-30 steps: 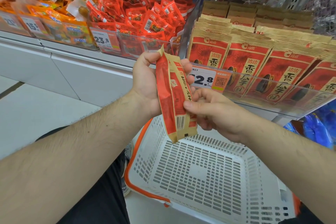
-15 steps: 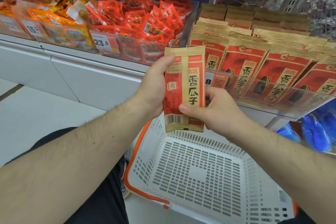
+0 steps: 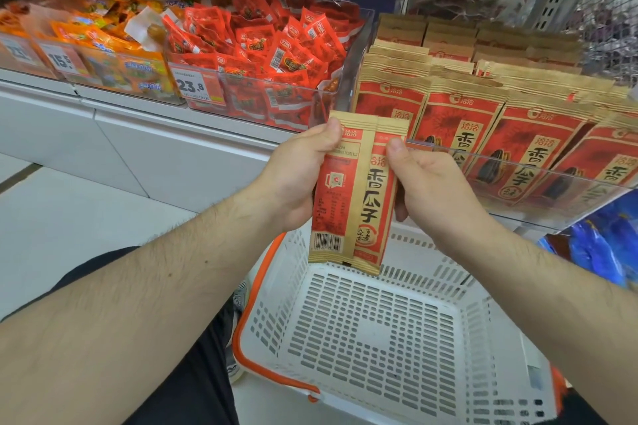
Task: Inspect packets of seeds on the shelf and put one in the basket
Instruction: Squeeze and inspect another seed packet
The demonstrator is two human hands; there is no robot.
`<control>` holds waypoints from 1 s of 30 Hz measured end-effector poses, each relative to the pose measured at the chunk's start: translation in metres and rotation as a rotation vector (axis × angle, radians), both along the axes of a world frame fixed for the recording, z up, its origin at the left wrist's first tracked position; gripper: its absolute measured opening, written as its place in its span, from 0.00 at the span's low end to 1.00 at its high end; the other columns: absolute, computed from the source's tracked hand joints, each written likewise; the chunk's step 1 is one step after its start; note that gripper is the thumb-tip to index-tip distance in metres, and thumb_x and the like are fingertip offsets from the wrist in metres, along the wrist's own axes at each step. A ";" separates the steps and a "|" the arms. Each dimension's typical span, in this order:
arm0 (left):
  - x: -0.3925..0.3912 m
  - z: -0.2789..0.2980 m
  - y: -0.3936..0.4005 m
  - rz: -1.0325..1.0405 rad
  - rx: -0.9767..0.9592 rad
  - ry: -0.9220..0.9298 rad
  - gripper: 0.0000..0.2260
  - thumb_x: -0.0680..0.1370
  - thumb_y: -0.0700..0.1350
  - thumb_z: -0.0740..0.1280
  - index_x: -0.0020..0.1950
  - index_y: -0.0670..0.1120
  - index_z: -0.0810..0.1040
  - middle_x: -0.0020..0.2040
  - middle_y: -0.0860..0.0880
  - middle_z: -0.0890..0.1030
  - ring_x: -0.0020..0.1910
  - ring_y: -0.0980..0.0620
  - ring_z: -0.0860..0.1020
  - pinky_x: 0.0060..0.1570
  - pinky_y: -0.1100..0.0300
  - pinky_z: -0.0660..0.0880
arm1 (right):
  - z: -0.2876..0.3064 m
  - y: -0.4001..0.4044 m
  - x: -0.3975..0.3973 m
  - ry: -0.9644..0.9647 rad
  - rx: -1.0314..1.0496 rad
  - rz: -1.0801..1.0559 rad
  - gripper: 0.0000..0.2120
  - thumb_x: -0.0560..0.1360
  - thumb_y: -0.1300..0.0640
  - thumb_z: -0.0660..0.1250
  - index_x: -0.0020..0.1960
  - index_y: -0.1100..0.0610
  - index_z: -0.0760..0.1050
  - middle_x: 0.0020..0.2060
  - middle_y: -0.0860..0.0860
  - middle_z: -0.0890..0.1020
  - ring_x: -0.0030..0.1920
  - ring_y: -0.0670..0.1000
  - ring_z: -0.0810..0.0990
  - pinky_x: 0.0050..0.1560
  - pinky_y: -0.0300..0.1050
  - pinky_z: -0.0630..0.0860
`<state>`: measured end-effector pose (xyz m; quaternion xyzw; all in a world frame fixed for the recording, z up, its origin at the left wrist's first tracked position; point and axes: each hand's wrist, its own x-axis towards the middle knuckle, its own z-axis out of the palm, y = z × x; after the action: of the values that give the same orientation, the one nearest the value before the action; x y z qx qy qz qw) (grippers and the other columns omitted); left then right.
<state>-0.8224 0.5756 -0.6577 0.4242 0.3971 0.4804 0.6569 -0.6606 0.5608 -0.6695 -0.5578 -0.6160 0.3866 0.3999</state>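
Shop shelf (image 3: 214,121) of snacks, both hands (image 3: 297,176) (image 3: 431,190) gripping seed packet (image 3: 355,197), white basket (image 3: 379,338) below

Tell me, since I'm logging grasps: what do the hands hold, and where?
Both hands grip one seed packet near its top: left hand on the left edge, right hand on the right.

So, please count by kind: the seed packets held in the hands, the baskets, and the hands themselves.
Red and kraft-paper seed packets, held: 2
White perforated plastic basket with orange rim: 1
Bare hands: 2, left hand, right hand
Total: 5
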 end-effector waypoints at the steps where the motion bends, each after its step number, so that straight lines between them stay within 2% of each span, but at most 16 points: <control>1: 0.000 0.000 0.000 0.001 -0.005 0.004 0.16 0.85 0.50 0.55 0.59 0.43 0.79 0.50 0.42 0.85 0.46 0.45 0.85 0.47 0.49 0.83 | 0.000 0.000 0.000 0.011 -0.006 0.011 0.33 0.81 0.40 0.56 0.39 0.69 0.77 0.35 0.68 0.81 0.28 0.53 0.74 0.36 0.49 0.72; 4: 0.000 -0.001 -0.001 0.005 -0.019 0.026 0.16 0.85 0.50 0.55 0.58 0.43 0.79 0.49 0.42 0.86 0.46 0.44 0.85 0.45 0.48 0.83 | 0.000 -0.001 0.000 0.029 -0.038 0.029 0.31 0.82 0.42 0.55 0.39 0.66 0.79 0.33 0.66 0.81 0.27 0.52 0.73 0.34 0.47 0.69; 9: -0.001 0.001 0.001 0.082 -0.009 0.064 0.15 0.85 0.50 0.56 0.53 0.44 0.80 0.42 0.44 0.86 0.39 0.46 0.84 0.40 0.51 0.83 | 0.002 -0.004 -0.001 0.032 -0.130 0.156 0.25 0.83 0.47 0.57 0.40 0.63 0.80 0.31 0.52 0.84 0.28 0.52 0.76 0.33 0.47 0.72; 13: -0.003 0.002 0.001 0.115 -0.027 0.069 0.15 0.85 0.50 0.56 0.52 0.45 0.79 0.42 0.44 0.85 0.39 0.46 0.84 0.41 0.49 0.82 | -0.001 -0.004 -0.003 -0.010 -0.129 0.191 0.24 0.83 0.50 0.58 0.39 0.65 0.80 0.33 0.52 0.85 0.30 0.53 0.79 0.37 0.49 0.76; 15: -0.003 0.003 0.001 0.138 -0.045 0.057 0.15 0.85 0.51 0.56 0.52 0.45 0.79 0.42 0.43 0.85 0.39 0.45 0.84 0.41 0.49 0.82 | 0.000 -0.003 -0.002 -0.021 -0.117 0.202 0.23 0.82 0.48 0.59 0.39 0.64 0.79 0.33 0.51 0.85 0.29 0.52 0.78 0.33 0.43 0.74; 17: -0.004 0.004 0.003 0.183 -0.077 0.024 0.16 0.85 0.51 0.55 0.54 0.44 0.79 0.42 0.43 0.85 0.39 0.45 0.84 0.39 0.49 0.83 | 0.002 -0.005 -0.001 -0.018 -0.129 0.248 0.22 0.81 0.47 0.60 0.36 0.59 0.79 0.31 0.51 0.85 0.27 0.51 0.76 0.30 0.34 0.70; 20: -0.007 0.007 0.006 0.252 -0.149 -0.008 0.17 0.85 0.53 0.55 0.55 0.44 0.78 0.41 0.44 0.85 0.37 0.46 0.84 0.35 0.50 0.83 | 0.001 -0.009 -0.004 -0.053 -0.152 0.321 0.21 0.82 0.48 0.59 0.35 0.57 0.77 0.28 0.50 0.83 0.25 0.49 0.75 0.29 0.29 0.69; 22: -0.008 0.007 0.006 0.260 -0.194 0.009 0.18 0.85 0.54 0.56 0.60 0.42 0.78 0.42 0.43 0.85 0.38 0.45 0.85 0.34 0.49 0.83 | -0.001 -0.008 -0.006 -0.067 -0.150 0.324 0.22 0.82 0.48 0.59 0.36 0.59 0.77 0.26 0.51 0.82 0.25 0.49 0.75 0.29 0.30 0.69; 25: -0.009 0.006 0.007 0.273 -0.237 0.028 0.19 0.84 0.54 0.57 0.61 0.41 0.78 0.43 0.42 0.86 0.38 0.45 0.85 0.34 0.48 0.82 | -0.002 -0.007 -0.006 -0.072 -0.156 0.352 0.21 0.82 0.47 0.58 0.37 0.58 0.78 0.30 0.56 0.83 0.27 0.52 0.77 0.29 0.38 0.70; 28: -0.011 0.006 0.008 0.286 -0.269 0.025 0.19 0.84 0.55 0.57 0.59 0.42 0.79 0.43 0.43 0.86 0.39 0.44 0.85 0.34 0.49 0.82 | 0.000 -0.008 -0.004 -0.062 -0.190 0.432 0.15 0.82 0.50 0.58 0.45 0.59 0.77 0.33 0.51 0.84 0.26 0.52 0.77 0.29 0.43 0.70; 30: -0.013 0.005 0.010 0.285 -0.283 0.035 0.19 0.84 0.56 0.57 0.58 0.43 0.80 0.44 0.43 0.86 0.40 0.44 0.85 0.36 0.49 0.82 | 0.001 -0.009 -0.002 -0.057 -0.195 0.477 0.11 0.83 0.54 0.59 0.51 0.59 0.76 0.34 0.51 0.84 0.26 0.50 0.77 0.29 0.43 0.70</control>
<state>-0.8350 0.5851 -0.6526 0.2755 0.5280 0.5004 0.6284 -0.6629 0.5519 -0.6685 -0.4434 -0.7010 0.5115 0.2244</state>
